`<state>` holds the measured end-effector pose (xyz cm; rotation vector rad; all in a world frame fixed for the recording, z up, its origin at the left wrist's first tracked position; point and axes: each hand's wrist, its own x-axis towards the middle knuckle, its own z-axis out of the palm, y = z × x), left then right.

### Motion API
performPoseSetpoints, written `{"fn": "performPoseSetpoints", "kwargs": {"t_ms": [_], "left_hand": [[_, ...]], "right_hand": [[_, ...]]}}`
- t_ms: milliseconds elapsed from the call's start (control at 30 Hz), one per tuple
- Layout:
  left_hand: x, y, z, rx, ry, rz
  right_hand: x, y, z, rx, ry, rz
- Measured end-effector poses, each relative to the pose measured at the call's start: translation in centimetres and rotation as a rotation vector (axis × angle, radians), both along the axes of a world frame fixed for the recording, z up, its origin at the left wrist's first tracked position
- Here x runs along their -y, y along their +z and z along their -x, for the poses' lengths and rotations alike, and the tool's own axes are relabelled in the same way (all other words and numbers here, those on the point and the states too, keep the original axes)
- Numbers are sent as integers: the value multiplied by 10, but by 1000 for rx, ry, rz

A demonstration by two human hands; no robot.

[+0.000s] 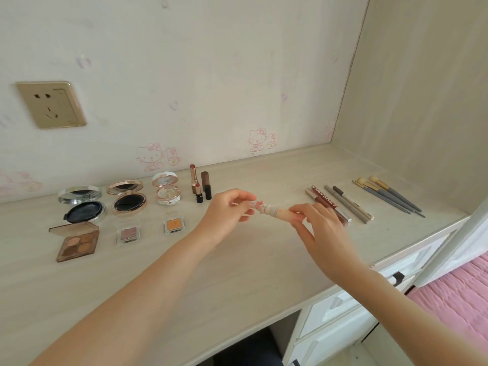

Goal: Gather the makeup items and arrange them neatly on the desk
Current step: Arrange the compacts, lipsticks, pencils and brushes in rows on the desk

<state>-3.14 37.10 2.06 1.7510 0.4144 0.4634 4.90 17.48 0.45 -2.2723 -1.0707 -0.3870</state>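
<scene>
Clamping a glossy cylindrical tube [276, 211], left hand [227, 211] fingers [244, 196] pinch its cap, right hand [320, 228] fingers its barrel.

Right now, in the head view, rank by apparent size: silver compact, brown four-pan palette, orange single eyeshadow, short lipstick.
1. Silver compact and brown palette: about alike; the palette sits nearer, so unranked.
2. Orange eyeshadow.
3. Short lipstick.

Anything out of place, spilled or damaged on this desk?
Nothing spilled or broken; groups are tidy. Only two lipsticks stand uncapped at the back and three compacts lie open. The left hand and right hand hold a pale tube.
</scene>
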Motion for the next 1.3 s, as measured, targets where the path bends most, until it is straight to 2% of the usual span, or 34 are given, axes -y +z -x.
{"fn": "performPoseSetpoints", "kwargs": {"t_ms": [267, 400, 500, 667, 733, 833, 933, 1133, 1300], "left_hand": [[-38, 0, 94, 71, 147, 268], [-56, -4, 129, 120, 221, 333], [-67, -6, 150, 167, 295, 344], [-75, -5, 175, 287, 347, 513], [-73, -8, 184, 244, 331, 467], [-67, -14, 191, 147, 272, 212], [-67, -16, 191, 153, 274, 60], [-70, -21, 192, 157, 192, 149], [-66, -23, 189, 183, 203, 83]], "right_hand": [[-60, -2, 60, -248, 160, -104], [-88, -1, 88, -341, 249, -125], [-108, 2, 109, -494, 324, -173], [-136, 1, 130, -844, 403, -294], [-144, 3, 136, -1024, 421, -378], [-154, 1, 145, -1172, 464, -453], [-157, 0, 149, -1111, 501, -436], [-159, -10, 154, -869, 530, -349], [-157, -13, 149, -759, 461, -293]]}}
